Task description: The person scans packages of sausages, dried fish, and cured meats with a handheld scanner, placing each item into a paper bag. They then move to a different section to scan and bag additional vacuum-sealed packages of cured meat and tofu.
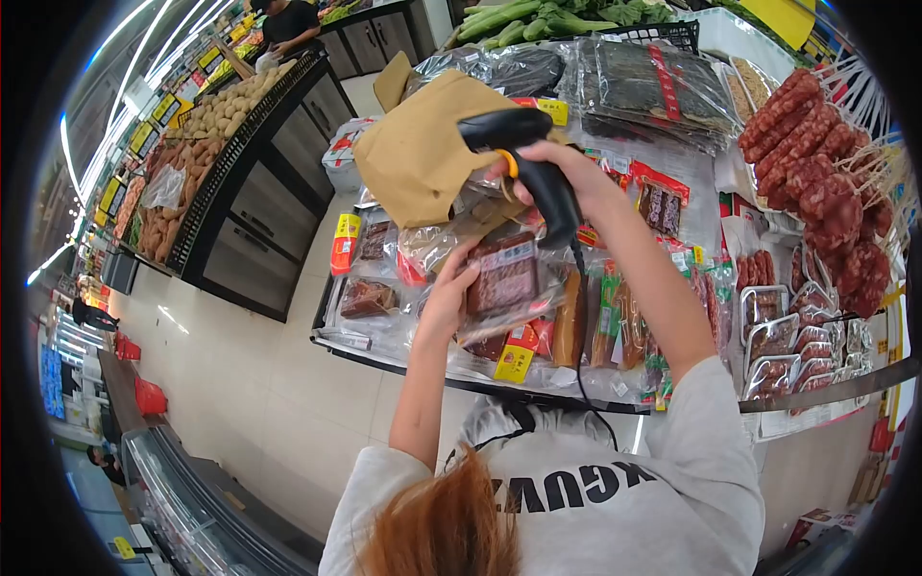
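My left hand (446,300) grips a clear vacuum pack of dark red sausages (503,273) by its left side, just above the display table. My right hand (569,175) is wrapped round the handle of a black barcode scanner (552,204) with an orange trigger. From the handle's lower end a black cable (580,336) runs down towards my body. The scanner's head lies over a brown cardboard sheet (418,144), above and behind the pack. Beneath the pack are more packaged meats, partly hidden, and a red and yellow label (517,353).
Flat dark packages (634,82) lie at the table's back, with green vegetables (538,21) beyond. Hanging sausages (812,158) and wrapped meat trays (773,341) are at right. Left stands a potato bin (230,106); another person (288,24) is behind it. A glass-fronted case (182,499) sits lower left.
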The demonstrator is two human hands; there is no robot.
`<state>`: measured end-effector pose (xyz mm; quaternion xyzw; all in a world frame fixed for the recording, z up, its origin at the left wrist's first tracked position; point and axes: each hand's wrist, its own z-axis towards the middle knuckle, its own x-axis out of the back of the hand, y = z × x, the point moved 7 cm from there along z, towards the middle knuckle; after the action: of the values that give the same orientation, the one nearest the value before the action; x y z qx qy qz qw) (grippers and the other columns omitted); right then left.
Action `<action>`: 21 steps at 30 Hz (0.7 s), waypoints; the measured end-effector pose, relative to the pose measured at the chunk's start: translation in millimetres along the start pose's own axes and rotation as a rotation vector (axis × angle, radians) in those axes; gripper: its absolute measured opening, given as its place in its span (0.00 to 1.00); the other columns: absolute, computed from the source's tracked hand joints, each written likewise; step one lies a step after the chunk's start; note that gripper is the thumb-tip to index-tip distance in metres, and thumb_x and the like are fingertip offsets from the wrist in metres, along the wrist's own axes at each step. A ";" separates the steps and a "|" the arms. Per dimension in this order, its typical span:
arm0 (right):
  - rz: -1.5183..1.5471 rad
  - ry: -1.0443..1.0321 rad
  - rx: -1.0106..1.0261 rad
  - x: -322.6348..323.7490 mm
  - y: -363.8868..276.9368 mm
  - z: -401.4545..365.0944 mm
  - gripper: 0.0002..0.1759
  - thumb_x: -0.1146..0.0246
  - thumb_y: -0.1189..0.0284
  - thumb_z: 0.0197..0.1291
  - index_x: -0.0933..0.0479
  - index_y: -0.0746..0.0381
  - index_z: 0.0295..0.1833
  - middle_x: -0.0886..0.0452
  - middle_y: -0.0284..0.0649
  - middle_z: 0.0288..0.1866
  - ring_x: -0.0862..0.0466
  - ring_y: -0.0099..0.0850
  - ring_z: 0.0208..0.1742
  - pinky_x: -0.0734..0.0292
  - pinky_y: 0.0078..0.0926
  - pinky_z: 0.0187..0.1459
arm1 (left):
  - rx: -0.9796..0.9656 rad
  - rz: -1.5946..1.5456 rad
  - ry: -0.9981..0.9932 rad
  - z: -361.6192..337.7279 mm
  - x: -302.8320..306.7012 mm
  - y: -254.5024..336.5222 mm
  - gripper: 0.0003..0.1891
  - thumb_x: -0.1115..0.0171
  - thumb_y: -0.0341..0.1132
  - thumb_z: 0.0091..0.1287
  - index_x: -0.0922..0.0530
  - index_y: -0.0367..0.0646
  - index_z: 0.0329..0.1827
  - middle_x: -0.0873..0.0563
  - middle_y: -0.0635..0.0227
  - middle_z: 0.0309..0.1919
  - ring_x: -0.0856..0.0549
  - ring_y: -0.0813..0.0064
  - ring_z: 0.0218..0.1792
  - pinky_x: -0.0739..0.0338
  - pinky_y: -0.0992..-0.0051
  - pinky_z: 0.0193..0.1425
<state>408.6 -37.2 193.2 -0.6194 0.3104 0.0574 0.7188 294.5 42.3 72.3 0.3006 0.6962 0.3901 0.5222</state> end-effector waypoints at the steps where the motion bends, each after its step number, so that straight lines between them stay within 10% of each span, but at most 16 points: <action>1: -0.086 -0.032 0.026 -4.9 -11.1 6.6 0.20 0.51 0.68 0.53 0.36 0.72 0.47 0.25 0.47 0.37 0.25 0.22 0.21 0.25 0.14 0.25 | -0.002 0.003 -0.006 9.2 -4.5 -2.0 0.20 0.53 0.26 0.59 0.38 0.41 0.56 0.31 0.63 0.48 0.30 0.76 0.47 0.37 0.80 0.52; 11: 0.030 -0.085 0.040 -5.4 -22.3 14.3 0.18 0.52 0.70 0.53 0.35 0.73 0.45 0.26 0.49 0.35 0.25 0.26 0.22 0.25 0.17 0.24 | -0.621 -0.166 0.459 94.9 2.0 46.2 0.16 0.52 0.29 0.60 0.38 0.33 0.50 0.30 0.63 0.46 0.30 0.73 0.46 0.37 0.76 0.52; 15: 0.028 -0.033 -0.008 -3.2 -11.4 -2.3 0.18 0.52 0.67 0.52 0.34 0.72 0.43 0.25 0.45 0.34 0.24 0.23 0.22 0.26 0.17 0.22 | -0.426 -0.287 0.389 178.8 50.9 14.0 0.17 0.54 0.36 0.61 0.34 0.33 0.48 0.27 0.65 0.43 0.27 0.74 0.43 0.31 0.75 0.44; 17: 0.056 0.003 -0.019 3.3 -2.6 -8.6 0.18 0.52 0.66 0.53 0.33 0.72 0.42 0.25 0.44 0.34 0.24 0.23 0.23 0.26 0.17 0.22 | -0.220 -0.241 0.096 213.4 62.7 -5.4 0.16 0.60 0.45 0.61 0.34 0.42 0.41 0.28 0.61 0.21 0.26 0.58 0.14 0.29 0.60 0.20; 21: 0.022 0.048 -0.073 13.2 26.6 -16.0 0.19 0.50 0.69 0.52 0.35 0.72 0.46 0.25 0.46 0.37 0.23 0.25 0.23 0.25 0.17 0.24 | -0.311 0.003 0.120 214.2 64.2 -0.3 0.16 0.59 0.44 0.61 0.34 0.41 0.42 0.28 0.60 0.24 0.26 0.59 0.18 0.29 0.62 0.24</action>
<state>400.7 -50.0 163.0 -0.6432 0.3320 0.0616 0.6873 482.9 144.3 8.2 0.1933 0.6571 0.5112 0.5191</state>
